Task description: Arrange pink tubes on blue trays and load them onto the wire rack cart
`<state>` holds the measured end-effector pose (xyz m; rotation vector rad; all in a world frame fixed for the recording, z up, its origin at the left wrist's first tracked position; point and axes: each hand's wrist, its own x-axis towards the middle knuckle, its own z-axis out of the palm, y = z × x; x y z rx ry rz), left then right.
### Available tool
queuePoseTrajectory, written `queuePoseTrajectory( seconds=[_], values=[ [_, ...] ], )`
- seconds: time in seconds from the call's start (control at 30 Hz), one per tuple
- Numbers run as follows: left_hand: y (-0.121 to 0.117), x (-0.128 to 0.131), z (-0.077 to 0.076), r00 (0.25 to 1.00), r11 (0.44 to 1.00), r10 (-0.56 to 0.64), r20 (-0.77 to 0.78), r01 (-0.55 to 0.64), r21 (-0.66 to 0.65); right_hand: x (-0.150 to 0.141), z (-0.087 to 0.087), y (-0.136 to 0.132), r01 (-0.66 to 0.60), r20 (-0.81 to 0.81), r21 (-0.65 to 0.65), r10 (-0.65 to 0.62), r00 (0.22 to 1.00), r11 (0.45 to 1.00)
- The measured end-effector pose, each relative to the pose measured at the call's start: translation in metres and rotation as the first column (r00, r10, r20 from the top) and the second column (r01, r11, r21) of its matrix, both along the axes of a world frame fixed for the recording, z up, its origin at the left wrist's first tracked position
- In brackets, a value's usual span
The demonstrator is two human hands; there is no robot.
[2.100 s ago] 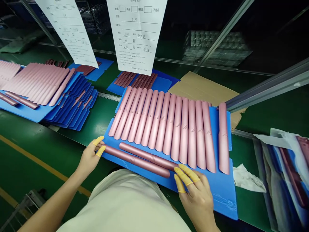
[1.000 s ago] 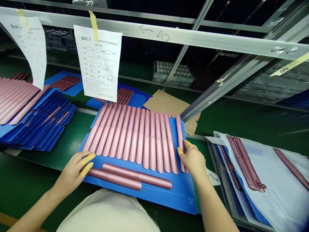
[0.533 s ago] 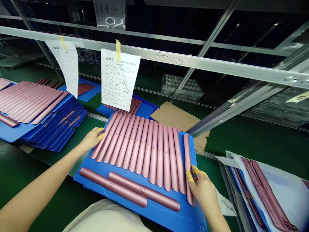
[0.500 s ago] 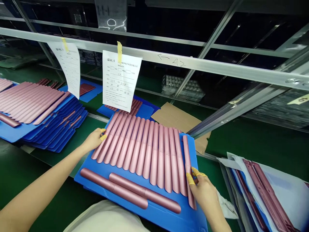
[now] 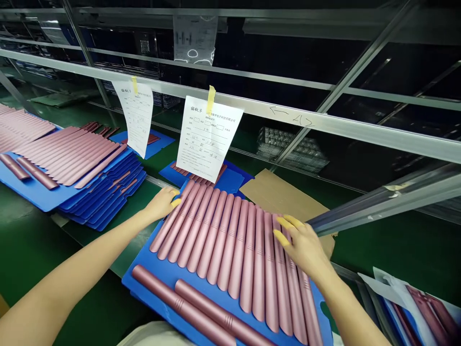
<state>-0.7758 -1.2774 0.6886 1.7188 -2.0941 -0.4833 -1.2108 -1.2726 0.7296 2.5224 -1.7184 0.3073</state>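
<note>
The green bench (image 5: 133, 252) runs out of sight on every side, and the metal rail (image 5: 338, 123) above it is cut off at both edges of the frame. Filling the lower middle, a blue board (image 5: 158, 268) loses its near corner below the frame. On it lies a row of pink covers (image 5: 223, 240), slanting side by side; the upper ends at the right are hidden behind the right hand (image 5: 304, 247). That hand has its fingers bent and a little parted over those covers, directly above the row's right end; I can't tell whether it pinches one. The left hand (image 5: 162, 204), part-curled, is at the row's upper left end, beside the outermost cover, its grip equally unclear. Two darker rods (image 5: 180, 303) lie below the row, both cut off at the bottom. A hanging paper (image 5: 209, 139) hides some parts behind it (its handwriting is too small for me). Yellow finger cots (image 5: 175, 203) cover the left hand's visible tips.
</note>
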Motion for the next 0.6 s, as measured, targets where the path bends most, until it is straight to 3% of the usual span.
queuePoseTrajectory(
  seconds=[0.03, 0.13, 0.23, 0.3, 0.43, 0.6],
  values=[
    [-0.016, -0.005, 0.005, 1.0, 0.999, -0.023, -0.001, 0.023, -0.037, 0.016, 0.001, -0.022, -0.019, -0.006, 0.128, 0.02, 1.0, 0.992],
    [-0.067, -0.026, 0.014, 0.994, 0.995, -0.099, -0.051, 0.098, -0.035, 0.054, -0.004, -0.077, -0.068, -0.029, 0.253, 0.077, 0.997, 0.965],
    [-0.102, -0.046, 0.014, 0.986, 0.991, -0.114, -0.123, 0.121, 0.048, 0.07, -0.012, -0.107, -0.076, -0.041, 0.363, 0.097, 0.994, 0.929],
    [-0.11, -0.056, 0.008, 0.982, 0.987, -0.109, -0.156, 0.125, 0.099, 0.069, -0.014, -0.113, -0.066, -0.04, 0.43, 0.092, 0.995, 0.901],
    [-0.104, -0.063, -0.006, 0.972, 0.978, -0.107, -0.21, 0.141, 0.152, 0.055, -0.011, -0.106, -0.025, -0.028, 0.498, 0.045, 0.999, 0.867],
    [-0.107, -0.071, -0.007, 0.96, 0.981, -0.099, -0.262, 0.138, 0.135, 0.042, -0.012, -0.096, -0.037, 0.025, 0.549, 0.028, 0.999, 0.835]
  ],
)
